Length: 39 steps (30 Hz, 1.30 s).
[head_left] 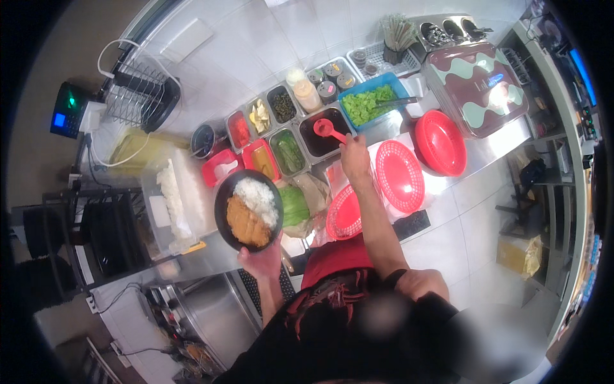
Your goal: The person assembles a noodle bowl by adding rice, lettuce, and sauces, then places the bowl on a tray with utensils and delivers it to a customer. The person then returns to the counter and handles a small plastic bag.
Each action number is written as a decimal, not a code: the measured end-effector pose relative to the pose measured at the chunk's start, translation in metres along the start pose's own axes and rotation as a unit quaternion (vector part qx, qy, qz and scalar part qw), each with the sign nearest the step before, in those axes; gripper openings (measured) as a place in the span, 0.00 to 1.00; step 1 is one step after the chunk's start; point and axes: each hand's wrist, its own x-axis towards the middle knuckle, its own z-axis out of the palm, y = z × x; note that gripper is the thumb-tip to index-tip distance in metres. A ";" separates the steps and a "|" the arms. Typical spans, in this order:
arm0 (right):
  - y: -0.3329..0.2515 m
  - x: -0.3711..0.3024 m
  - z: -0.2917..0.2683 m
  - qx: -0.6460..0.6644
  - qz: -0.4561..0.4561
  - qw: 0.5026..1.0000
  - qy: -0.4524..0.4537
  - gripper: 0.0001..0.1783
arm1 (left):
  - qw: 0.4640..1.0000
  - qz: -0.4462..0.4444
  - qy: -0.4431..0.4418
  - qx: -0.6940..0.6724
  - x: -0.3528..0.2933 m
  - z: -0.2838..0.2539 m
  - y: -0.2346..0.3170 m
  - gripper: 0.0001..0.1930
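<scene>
My left hand [263, 259] supports a black bowl [221, 221] from its near side. Inside the bowl, white rice [257, 197] sits beside a sliced, breaded cutlet [247, 223]. My right hand [355, 161] is closed round the handle of a red ladle [323, 127]. The ladle's round cup is in or just over dark sauce [313, 142] in a metal pan; how deep it sits I cannot tell. Around that pan stand a blue tub of shredded lettuce [362, 107], a pan of sliced green vegetable [288, 152] and a squeeze bottle [306, 96].
Red plastic baskets [400, 176] line the counter's near edge, right of and beneath my right forearm. A clear bin [182, 211] with white contents stands left of the bowl. A large patterned box [476, 89] occupies the right end. Leafy greens [294, 206] lie in paper by the bowl.
</scene>
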 end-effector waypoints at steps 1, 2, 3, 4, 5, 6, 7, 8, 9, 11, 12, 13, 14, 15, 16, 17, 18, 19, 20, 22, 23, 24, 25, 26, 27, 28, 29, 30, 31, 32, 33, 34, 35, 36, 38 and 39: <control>0.004 0.000 0.003 -0.001 0.002 1.000 -0.003 0.16 | 1.000 0.000 0.005 0.003 -0.003 0.003 0.000 0.51; 0.005 -0.004 0.008 -0.008 0.008 1.000 -0.013 0.15 | 1.000 -0.001 0.009 0.005 -0.006 0.004 0.000 0.51; 0.007 -0.005 0.016 -0.013 0.016 1.000 -0.018 0.14 | 1.000 -0.002 0.007 0.009 -0.003 0.009 0.000 0.51; 0.005 -0.004 0.018 -0.018 0.021 0.999 -0.021 0.13 | 1.000 -0.001 0.007 0.012 0.000 0.009 0.000 0.52; 0.005 -0.005 0.018 -0.020 0.027 0.999 -0.018 0.12 | 1.000 -0.006 0.011 0.014 0.000 0.010 0.001 0.51; 0.000 -0.008 0.019 -0.019 0.032 0.999 -0.015 0.12 | 1.000 -0.008 0.014 0.019 0.001 0.011 0.003 0.51; -0.005 -0.006 0.019 -0.017 0.038 0.999 -0.012 0.13 | 1.000 -0.010 0.017 0.024 0.002 0.013 0.005 0.51; -0.008 0.001 0.018 -0.006 0.046 0.999 -0.009 0.12 | 0.999 -0.009 0.014 0.028 0.004 0.017 0.005 0.49; -0.011 0.001 0.015 0.007 0.056 0.998 -0.010 0.11 | 0.999 -0.012 0.007 0.030 0.005 0.018 0.005 0.49; -0.020 0.006 0.012 0.033 0.075 0.997 -0.014 0.09 | 0.999 -0.017 -0.005 0.033 0.010 0.019 0.009 0.48; -0.029 0.007 -0.001 0.042 0.058 0.997 -0.003 0.09 | 0.999 -0.020 -0.010 0.031 0.011 0.020 0.010 0.46; -0.031 0.010 -0.003 0.042 0.040 0.998 0.010 0.08 | 0.999 -0.021 -0.022 0.041 0.013 0.024 0.012 0.46; -0.033 0.013 -0.003 0.041 0.022 0.999 0.022 0.08 | 0.998 -0.022 -0.034 0.051 0.015 0.028 0.014 0.46; -0.036 0.017 -0.002 0.040 -0.002 0.999 0.034 0.08 | 0.997 -0.018 -0.044 0.057 0.017 0.032 0.015 0.45; -0.037 0.016 -0.002 0.038 -0.005 0.999 0.039 0.07 | 0.997 -0.013 -0.049 0.058 0.019 0.032 0.015 0.45; -0.035 0.013 -0.003 0.036 -0.009 0.998 0.044 0.07 | 0.997 -0.008 -0.054 0.059 0.022 0.031 0.015 0.45; -0.030 0.009 -0.002 0.031 -0.011 0.998 0.045 0.06 | 0.997 -0.006 -0.055 0.059 0.021 0.030 0.012 0.44; -0.027 0.010 0.002 0.022 -0.014 0.999 0.034 0.06 | 0.997 -0.005 -0.048 0.059 0.024 0.029 0.012 0.45; -0.025 0.012 0.007 0.014 -0.017 0.999 0.023 0.07 | 0.997 -0.005 -0.043 0.060 0.029 0.030 0.015 0.45; -0.018 0.006 0.012 -0.017 -0.037 0.999 -0.019 0.09 | 0.998 -0.010 -0.036 0.057 0.035 0.025 0.015 0.45; -0.015 0.002 0.015 -0.018 -0.052 0.998 -0.025 0.10 | 0.997 -0.015 -0.037 0.060 0.036 0.023 0.010 0.46; -0.020 -0.001 0.019 -0.012 -0.067 0.997 -0.029 0.11 | 0.997 -0.016 -0.040 0.068 0.039 0.025 0.012 0.46; -0.023 -0.004 0.022 -0.005 -0.081 0.996 -0.032 0.12 | 0.996 -0.017 -0.043 0.077 0.043 0.027 0.014 0.46; -0.022 -0.004 0.021 -0.009 -0.081 0.996 -0.032 0.12 | 0.996 -0.014 -0.047 0.074 0.048 0.029 0.011 0.46; -0.018 -0.002 0.019 -0.012 -0.082 0.996 -0.031 0.12 | 0.997 -0.021 -0.038 0.057 0.050 0.030 0.009 0.47; -0.018 -0.001 0.019 -0.015 -0.082 0.996 -0.030 0.12 | 0.998 -0.029 -0.030 0.041 0.051 0.030 0.009 0.48; -0.021 -0.001 0.022 -0.005 -0.076 0.997 -0.015 0.12 | 0.999 -0.037 -0.022 0.025 0.052 0.028 0.011 0.48; -0.021 0.001 0.021 -0.002 -0.067 0.998 0.002 0.12 | 0.998 -0.050 -0.034 0.005 0.058 0.023 0.011 0.48; -0.021 0.001 0.021 0.002 -0.059 0.998 0.020 0.12 | 0.998 -0.048 -0.035 0.006 0.061 0.018 0.009 0.47; -0.022 0.000 0.022 -0.017 -0.035 0.999 0.012 0.12 | 0.998 -0.047 -0.036 0.007 0.062 0.013 0.006 0.47; -0.021 0.001 0.026 -0.010 -0.039 0.999 0.023 0.12 | 0.998 -0.044 -0.042 0.008 0.067 0.013 0.003 0.47; -0.015 0.001 0.029 -0.006 -0.047 0.998 0.031 0.12 | 0.998 -0.046 -0.051 -0.007 0.067 0.016 0.001 0.46; -0.011 0.000 0.034 -0.002 -0.055 0.998 0.038 0.13 | 0.998 -0.041 -0.052 0.000 0.072 0.012 0.003 0.45; -0.008 -0.001 0.032 -0.006 -0.062 0.998 0.023 0.12 | 0.998 -0.038 -0.050 -0.002 0.076 0.003 -0.002 0.45; 0.004 0.004 0.020 -0.022 -0.080 0.997 -0.001 0.12 | 0.998 -0.028 -0.063 0.004 0.085 0.003 -0.013 0.43; 0.011 0.008 0.016 -0.015 -0.080 0.997 -0.011 0.13 | 0.997 -0.032 -0.064 0.000 0.089 0.001 -0.019 0.43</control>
